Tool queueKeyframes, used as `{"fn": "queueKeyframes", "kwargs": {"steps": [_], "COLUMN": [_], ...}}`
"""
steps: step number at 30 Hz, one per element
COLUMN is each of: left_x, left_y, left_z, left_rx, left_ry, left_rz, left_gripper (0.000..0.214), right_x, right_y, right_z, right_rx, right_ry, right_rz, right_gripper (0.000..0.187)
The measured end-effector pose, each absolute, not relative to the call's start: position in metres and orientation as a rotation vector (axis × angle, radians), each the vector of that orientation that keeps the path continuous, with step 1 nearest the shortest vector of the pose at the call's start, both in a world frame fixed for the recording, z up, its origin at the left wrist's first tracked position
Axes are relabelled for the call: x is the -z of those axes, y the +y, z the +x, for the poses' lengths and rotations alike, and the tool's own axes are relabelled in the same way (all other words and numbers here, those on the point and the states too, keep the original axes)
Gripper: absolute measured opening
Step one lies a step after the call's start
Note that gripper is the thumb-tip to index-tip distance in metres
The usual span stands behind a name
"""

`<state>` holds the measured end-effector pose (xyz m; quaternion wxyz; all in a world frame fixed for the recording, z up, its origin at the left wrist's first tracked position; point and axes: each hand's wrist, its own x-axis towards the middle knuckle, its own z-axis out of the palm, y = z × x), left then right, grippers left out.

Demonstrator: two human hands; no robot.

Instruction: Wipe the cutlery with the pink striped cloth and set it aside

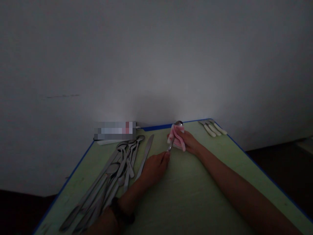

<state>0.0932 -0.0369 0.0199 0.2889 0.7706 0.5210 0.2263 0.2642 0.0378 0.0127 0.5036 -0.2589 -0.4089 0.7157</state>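
My left hand [156,166] is closed around the handle of a metal spoon [180,123], whose bowl points away toward the wall. A pink and white cloth [178,140] is wrapped about the spoon's neck, just below the bowl. My right hand [189,141] grips that cloth against the spoon, its fingers partly hidden by the folds. Beside my left hand lies a table knife [147,151] on the table. Further left is a loose pile of metal spoons and other cutlery [122,163], partly hidden by my left forearm.
The green table [190,202] has a blue edge and stands against a pale wall [156,58]. Several forks with cream handles [212,128] lie at the far right corner. A blurred-out box-like item [114,130] sits at the far left corner.
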Motion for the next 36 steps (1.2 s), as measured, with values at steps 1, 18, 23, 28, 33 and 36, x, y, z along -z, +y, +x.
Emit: {"fn": "queueKeyframes", "kwargs": {"steps": [1, 18, 23, 28, 33, 36], "left_x": [-0.02, -0.026, -0.023, -0.021, -0.024, -0.026], "left_y": [-0.037, -0.04, -0.039, -0.036, -0.034, -0.035], "left_z": [0.093, 0.088, 0.091, 0.095, 0.092, 0.087], "left_rx": [-0.609, -0.677, -0.655, -0.67, -0.693, -0.643], "left_ry": [1.382, 1.136, 1.23, 1.29, 1.239, 1.145], "left_rz": [2.046, 1.912, 2.039, 2.095, 1.987, 1.891], "left_gripper": [0.041, 0.046, 0.043, 0.041, 0.042, 0.044], "right_x": [-0.013, -0.004, -0.003, -0.003, -0.004, -0.005], "right_y": [0.037, 0.05, 0.038, 0.022, 0.027, 0.034], "right_z": [0.264, 0.267, 0.251, 0.225, 0.224, 0.234], "right_rx": [-1.739, -1.561, -1.616, -1.712, -1.575, -1.442], "right_ry": [-1.008, -0.856, -0.716, -0.77, -0.656, -0.597], "right_rz": [-0.624, -0.674, -0.624, -0.654, -0.659, -0.677], "right_gripper": [0.032, 0.034, 0.036, 0.043, 0.038, 0.033]}}
